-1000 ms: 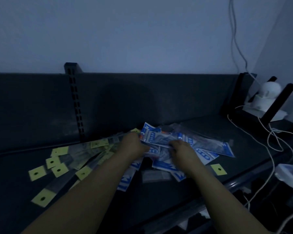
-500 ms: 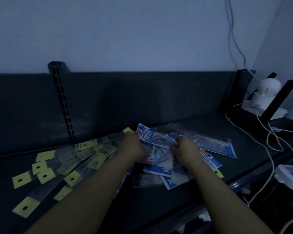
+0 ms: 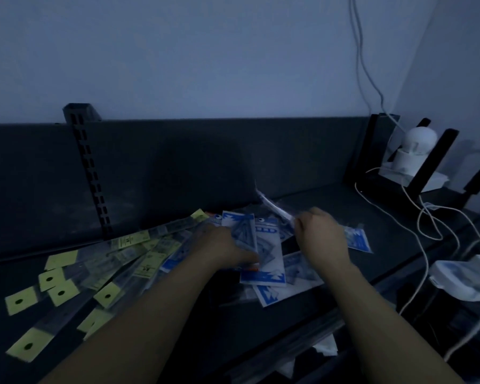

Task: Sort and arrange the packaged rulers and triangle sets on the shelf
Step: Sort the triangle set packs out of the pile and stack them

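Pinching thin packet edge with right hand; left hand on blue pile, grip unclear. Probably light, floppy, slippery; best taken at header.

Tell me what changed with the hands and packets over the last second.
The right hand pinched one packet and lifted it up and back off the blue triangle-set pile. The left hand stayed down on that pile. The yellow-tagged rulers stayed fanned out on the left of the shelf.
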Demonstrator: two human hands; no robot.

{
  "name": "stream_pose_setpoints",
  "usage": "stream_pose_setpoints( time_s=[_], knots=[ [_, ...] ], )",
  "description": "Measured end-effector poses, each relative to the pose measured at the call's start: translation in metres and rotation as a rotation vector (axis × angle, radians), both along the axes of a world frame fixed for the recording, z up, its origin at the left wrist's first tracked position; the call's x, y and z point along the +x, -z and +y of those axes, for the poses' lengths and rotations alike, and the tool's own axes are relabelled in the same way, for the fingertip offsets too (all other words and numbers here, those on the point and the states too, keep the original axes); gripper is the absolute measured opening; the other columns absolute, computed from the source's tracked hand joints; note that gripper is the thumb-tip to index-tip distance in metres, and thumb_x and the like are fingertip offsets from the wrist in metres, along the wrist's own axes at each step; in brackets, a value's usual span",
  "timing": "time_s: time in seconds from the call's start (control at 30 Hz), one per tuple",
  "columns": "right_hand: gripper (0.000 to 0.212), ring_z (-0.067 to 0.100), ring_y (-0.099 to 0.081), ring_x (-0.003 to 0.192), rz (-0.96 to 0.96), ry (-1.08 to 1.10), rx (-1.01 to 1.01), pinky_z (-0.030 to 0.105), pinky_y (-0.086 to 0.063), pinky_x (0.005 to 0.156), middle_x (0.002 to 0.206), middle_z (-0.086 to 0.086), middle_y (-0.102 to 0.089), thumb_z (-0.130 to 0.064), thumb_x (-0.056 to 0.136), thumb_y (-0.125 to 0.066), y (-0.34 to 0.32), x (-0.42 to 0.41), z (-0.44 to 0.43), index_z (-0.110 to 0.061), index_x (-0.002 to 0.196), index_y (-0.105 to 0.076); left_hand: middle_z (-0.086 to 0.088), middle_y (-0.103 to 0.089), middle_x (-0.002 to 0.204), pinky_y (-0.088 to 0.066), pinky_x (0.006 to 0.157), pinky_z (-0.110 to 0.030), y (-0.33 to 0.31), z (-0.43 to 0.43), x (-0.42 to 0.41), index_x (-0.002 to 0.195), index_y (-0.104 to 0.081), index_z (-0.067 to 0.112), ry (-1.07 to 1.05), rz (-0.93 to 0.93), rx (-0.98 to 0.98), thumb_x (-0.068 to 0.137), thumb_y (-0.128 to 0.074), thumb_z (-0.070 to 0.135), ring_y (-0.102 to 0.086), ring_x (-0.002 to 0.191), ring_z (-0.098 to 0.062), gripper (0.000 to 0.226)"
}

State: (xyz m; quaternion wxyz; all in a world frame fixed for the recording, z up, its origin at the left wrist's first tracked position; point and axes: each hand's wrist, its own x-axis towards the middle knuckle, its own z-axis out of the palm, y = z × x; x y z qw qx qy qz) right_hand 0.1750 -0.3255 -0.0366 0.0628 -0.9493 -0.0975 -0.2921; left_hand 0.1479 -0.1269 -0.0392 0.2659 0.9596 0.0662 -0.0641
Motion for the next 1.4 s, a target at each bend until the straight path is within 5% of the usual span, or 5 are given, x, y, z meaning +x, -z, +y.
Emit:
stream_pose_setpoints(
  time_s=[0.23,0.53,0.8,1.13,1.4],
  knots=[
    [0.025,0.025,-0.054,0.051,-0.073,0.019,-0.026,0.023,-0.028,0.05,0.054,0.008,-0.055,-0.001,0.061,-0.075,-0.002,-0.036,-0.028,-0.009,0.05,-0.054,-0.013,-0.037,0.143,-0.043,0.102,-0.043,0.001,-0.027,0.0,0.135,-0.039,0.013,-0.05,0.002,-0.07,0.055,-0.084,0.054,-0.04,0.129,-0.031,0.101],
    [0.017,0.022,-0.058,0.093,0.424,0.065,0.334,0.032,-0.049,0.077,0.103,0.003,-0.061,-0.041,0.08,-0.066,0.022,-0.037,-0.04,-0.025,0.081,-0.061,-0.011,-0.052,0.133,-0.048,0.094,-0.034,-0.012,-0.031,0.0,0.133,-0.046,0.005,-0.032,0.053,-0.038,0.065,-0.08,0.05,-0.052,0.118,-0.026,0.088],
    [0.059,0.031,-0.041,0.126,0.625,0.19,0.36,0.04,-0.033,0.102,0.137,0.008,-0.045,-0.049,0.078,-0.069,0.004,-0.04,-0.036,-0.027,0.128,-0.049,-0.008,-0.063,0.109,-0.049,0.076,-0.028,-0.019,-0.044,-0.004,0.111,-0.058,0.005,-0.041,0.06,0.065,0.07,-0.08,0.041,-0.061,0.102,-0.02,0.058],
    [0.027,0.019,-0.057,0.086,0.646,0.085,0.581,0.033,-0.051,0.078,0.09,0.0,-0.059,-0.025,0.077,-0.074,-0.005,-0.053,-0.03,-0.02,0.08,-0.048,-0.009,-0.044,0.133,-0.039,0.078,-0.025,-0.011,-0.035,-0.011,0.142,-0.025,0.004,-0.026,-0.011,-0.22,0.061,-0.089,0.025,-0.048,0.115,-0.021,0.105],
    [0.029,0.021,-0.063,0.087,0.417,-0.017,1.052,0.025,-0.049,0.063,0.102,0.009,-0.064,-0.006,0.082,-0.068,-0.012,-0.055,-0.045,-0.007,0.109,-0.055,-0.019,-0.051,0.129,-0.047,0.062,-0.031,-0.032,-0.009,-0.017,0.143,-0.028,-0.001,-0.179,-0.086,-0.588,0.081,-0.072,0.006,-0.055,0.098,-0.027,0.076]
  ],
)
